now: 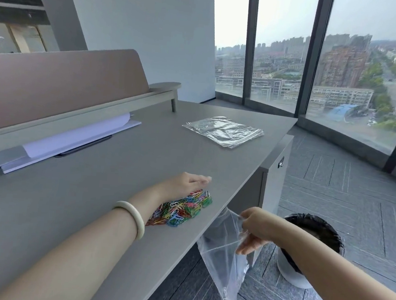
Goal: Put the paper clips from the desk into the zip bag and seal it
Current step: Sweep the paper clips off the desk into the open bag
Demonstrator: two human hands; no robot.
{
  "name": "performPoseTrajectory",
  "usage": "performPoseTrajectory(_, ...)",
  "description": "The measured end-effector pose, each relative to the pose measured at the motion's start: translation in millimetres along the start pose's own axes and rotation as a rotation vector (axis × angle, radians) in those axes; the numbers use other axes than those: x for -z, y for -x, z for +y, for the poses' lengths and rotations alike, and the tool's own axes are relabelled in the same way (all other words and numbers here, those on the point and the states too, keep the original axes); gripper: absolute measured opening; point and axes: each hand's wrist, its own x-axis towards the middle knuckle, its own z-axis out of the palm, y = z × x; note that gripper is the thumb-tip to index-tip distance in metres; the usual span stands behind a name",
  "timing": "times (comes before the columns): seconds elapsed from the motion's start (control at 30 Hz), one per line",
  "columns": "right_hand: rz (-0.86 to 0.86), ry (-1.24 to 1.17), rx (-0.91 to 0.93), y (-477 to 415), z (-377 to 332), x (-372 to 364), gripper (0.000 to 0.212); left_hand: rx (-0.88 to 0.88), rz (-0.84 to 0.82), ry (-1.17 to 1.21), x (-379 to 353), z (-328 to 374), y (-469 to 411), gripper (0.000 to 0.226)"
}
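White paper sheets (pixel 73 136) lie at the left along the grey desk (pixel 92 200). The left hand (pixel 184 182) rests flat on the desk, fingers together, just behind a heap of coloured paper clips (pixel 182 209) near the desk's edge. Below that edge, the right hand (pixel 254 229) pinches the open mouth of a clear zip bag (pixel 223 259). A stack of spare bags (pixel 222 130) lies farther back.

Paper clips (pixel 182 208) lie mid-frame on the bench (pixel 93 188), near its right edge; zip bag (pixel 223 255) hangs just right, below that edge; spare bags (pixel 222 130) upper centre.
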Motion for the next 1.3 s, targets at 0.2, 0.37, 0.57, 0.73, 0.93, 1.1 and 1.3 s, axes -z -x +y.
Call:
performPoseTrajectory(0.2, 0.000, 0.012, 0.008, 1.2, 1.2, -2.3, 0.031, -0.079, -0.042, -0.118, -16.6, 5.0, 12.3, 0.034)
performPoseTrajectory(0.37, -0.003, 0.012, 0.025, 4.7, 0.3, -1.7, 0.031, -0.128, -0.087, -0.246, -20.6, 12.3, 26.6, 0.033)
performPoseTrajectory(0.57, 0.005, 0.026, 0.051, 14.0, -1.3, 0.3, 0.030, -0.094, -0.052, -0.311, -15.6, 22.4, 38.7, 0.036)
performPoseTrajectory(0.73, -0.006, 0.027, 0.049, 17.5, -2.1, -3.2, 0.031, -0.056, -0.033, -0.385, -17.2, 23.3, 47.1, 0.040)
performPoseTrajectory(0.93, -0.018, 0.020, 0.052, 16.5, -6.0, -9.0, 0.031, -0.031, -0.020, -0.408, -22.0, 21.5, 54.6, 0.041)
performPoseTrajectory(1.1, -0.043, 0.027, 0.060, 18.0, -11.5, -13.7, 0.015, -0.091, -0.043, -0.346, -26.1, 30.9, 60.3, 0.040)
performPoseTrajectory(1.3, -0.034, 0.025, 0.060, 19.5, -12.2, -14.0, 0.013, -0.064, 0.030, -0.324, -21.0, 32.4, 63.4, 0.039)
